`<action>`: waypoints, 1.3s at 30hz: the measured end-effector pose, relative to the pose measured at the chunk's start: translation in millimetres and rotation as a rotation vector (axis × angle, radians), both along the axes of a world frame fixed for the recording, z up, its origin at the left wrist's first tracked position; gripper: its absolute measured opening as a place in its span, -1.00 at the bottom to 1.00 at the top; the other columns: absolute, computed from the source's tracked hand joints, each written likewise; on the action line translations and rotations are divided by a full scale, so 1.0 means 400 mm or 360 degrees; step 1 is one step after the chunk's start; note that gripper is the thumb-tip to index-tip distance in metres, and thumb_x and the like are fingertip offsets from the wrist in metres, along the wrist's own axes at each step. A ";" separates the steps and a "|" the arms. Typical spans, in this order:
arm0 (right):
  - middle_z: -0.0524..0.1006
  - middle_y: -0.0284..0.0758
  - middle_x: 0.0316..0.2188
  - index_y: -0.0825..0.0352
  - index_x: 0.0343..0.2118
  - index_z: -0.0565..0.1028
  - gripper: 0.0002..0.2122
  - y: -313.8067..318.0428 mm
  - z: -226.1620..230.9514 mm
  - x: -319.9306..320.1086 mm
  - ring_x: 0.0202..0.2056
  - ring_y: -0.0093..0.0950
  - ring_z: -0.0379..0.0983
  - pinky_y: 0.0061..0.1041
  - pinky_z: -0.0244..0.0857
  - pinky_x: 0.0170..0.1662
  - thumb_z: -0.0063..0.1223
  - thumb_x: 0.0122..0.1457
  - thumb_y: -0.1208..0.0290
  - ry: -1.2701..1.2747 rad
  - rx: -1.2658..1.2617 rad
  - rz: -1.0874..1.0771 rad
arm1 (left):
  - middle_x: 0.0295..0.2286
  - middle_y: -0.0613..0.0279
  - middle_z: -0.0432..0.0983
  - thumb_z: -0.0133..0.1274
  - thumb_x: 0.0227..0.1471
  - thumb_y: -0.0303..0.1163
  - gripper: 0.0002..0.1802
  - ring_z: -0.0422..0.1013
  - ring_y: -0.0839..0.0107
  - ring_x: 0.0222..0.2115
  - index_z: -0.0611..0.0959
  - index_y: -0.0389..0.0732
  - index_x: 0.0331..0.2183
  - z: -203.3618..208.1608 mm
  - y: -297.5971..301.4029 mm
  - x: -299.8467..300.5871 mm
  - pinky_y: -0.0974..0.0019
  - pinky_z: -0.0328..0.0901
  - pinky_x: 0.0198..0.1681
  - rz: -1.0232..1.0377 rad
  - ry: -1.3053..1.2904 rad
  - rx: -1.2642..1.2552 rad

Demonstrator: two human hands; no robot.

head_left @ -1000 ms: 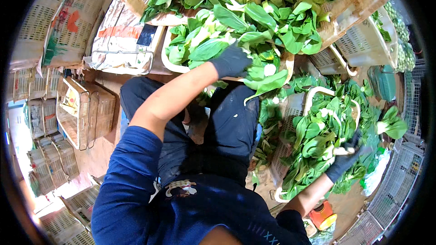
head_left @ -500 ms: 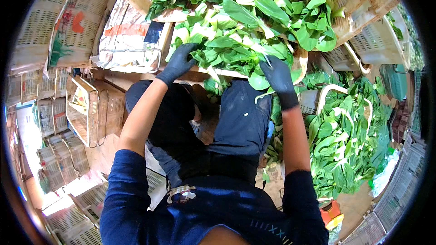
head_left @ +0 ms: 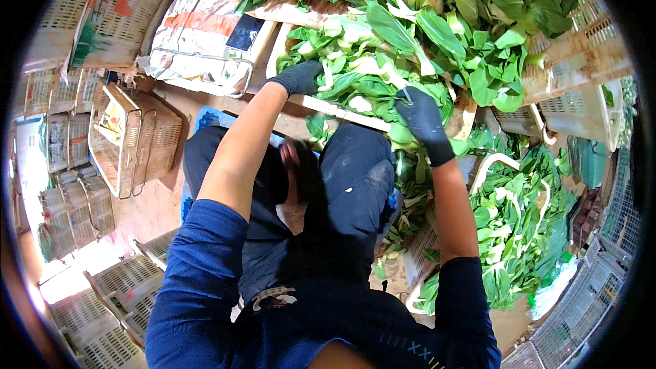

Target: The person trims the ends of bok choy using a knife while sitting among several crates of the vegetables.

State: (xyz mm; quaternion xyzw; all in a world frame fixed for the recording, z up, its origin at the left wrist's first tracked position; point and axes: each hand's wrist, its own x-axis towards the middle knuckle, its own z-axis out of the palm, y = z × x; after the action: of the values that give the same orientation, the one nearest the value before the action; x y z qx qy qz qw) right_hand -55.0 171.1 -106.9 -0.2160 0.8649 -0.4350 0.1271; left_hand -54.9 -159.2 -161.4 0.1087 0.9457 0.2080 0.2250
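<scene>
A heap of green bok choy (head_left: 355, 72) lies on a pale tray (head_left: 335, 108) in front of my knees. At its left end my black-gloved left hand (head_left: 302, 78) is curled in against a pale stalk, its fingertips hidden among the leaves. On the heap's right side my black-gloved right hand (head_left: 420, 117) is closed, fingers bent. A thin greyish strip shows by its fingertips, too small to make out. Loose leaves hang over the tray's front edge between the hands.
Behind the tray, a large crate (head_left: 581, 48) holds more bok choy. Another leaf-filled crate (head_left: 488, 167) stands at my right. A paper-covered crate (head_left: 198, 41) is at the back left, an upright crate (head_left: 154, 140) on the left floor. Wire cages (head_left: 581, 301) line the far right.
My left hand has moved right and deeper into the leaves, its fingers now more hidden. The right hand has turned slightly and stays at the heap. The whole view has shifted a little.
</scene>
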 end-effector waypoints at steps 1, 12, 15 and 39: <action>0.48 -0.15 -0.46 0.36 -0.41 0.47 -0.81 0.011 0.027 -0.018 -0.44 -0.22 0.41 -0.37 0.26 -0.34 0.08 -0.09 0.37 -0.0093 -0.0095 -0.0061 | -0.20 -0.12 0.39 0.11 -0.28 -0.29 -0.55 0.33 0.02 -0.15 0.48 -0.24 -0.25 -0.014 -0.008 -0.007 0.15 0.23 -0.09 -0.0024 -0.0010 0.0022; 0.41 -0.28 -0.18 0.34 -0.04 0.33 -0.59 0.140 0.021 0.030 -0.21 -0.45 0.36 -0.45 0.23 -0.10 0.01 0.01 0.33 -0.0846 -0.1715 -0.0856 | -0.23 -0.22 0.36 0.08 -0.32 -0.42 -0.54 0.33 -0.02 -0.18 0.42 -0.36 -0.26 -0.101 -0.008 -0.026 0.15 0.25 -0.12 -0.0157 0.0255 0.0142; 0.37 -0.26 -0.13 0.32 -0.02 0.30 -0.57 0.129 -0.100 0.103 -0.15 -0.40 0.32 -0.38 0.20 -0.05 -0.01 0.03 0.27 -0.0864 -0.2103 -0.1041 | -0.31 -0.18 0.40 0.05 -0.28 -0.44 -0.60 0.34 -0.04 -0.23 0.44 -0.33 -0.27 -0.036 -0.006 -0.011 0.11 0.26 -0.16 -0.0127 0.0249 0.0156; 0.38 -0.27 -0.13 0.32 -0.03 0.26 -0.66 -0.064 0.253 0.032 -0.12 -0.40 0.32 -0.44 0.20 -0.04 -0.15 0.14 0.33 0.0391 -0.0049 -0.0939 | -0.25 -0.12 0.40 0.12 -0.33 -0.43 -0.51 0.35 0.04 -0.19 0.44 -0.34 -0.23 -0.070 0.006 -0.040 0.15 0.27 -0.15 -0.0075 0.0113 0.0087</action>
State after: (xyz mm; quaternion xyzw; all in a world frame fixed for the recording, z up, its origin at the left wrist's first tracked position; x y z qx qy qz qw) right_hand -42.1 145.5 -5.8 -0.0087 0.8924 -0.4368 -0.1134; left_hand -70.7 -156.7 -189.3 0.1443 0.9442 0.2244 0.1930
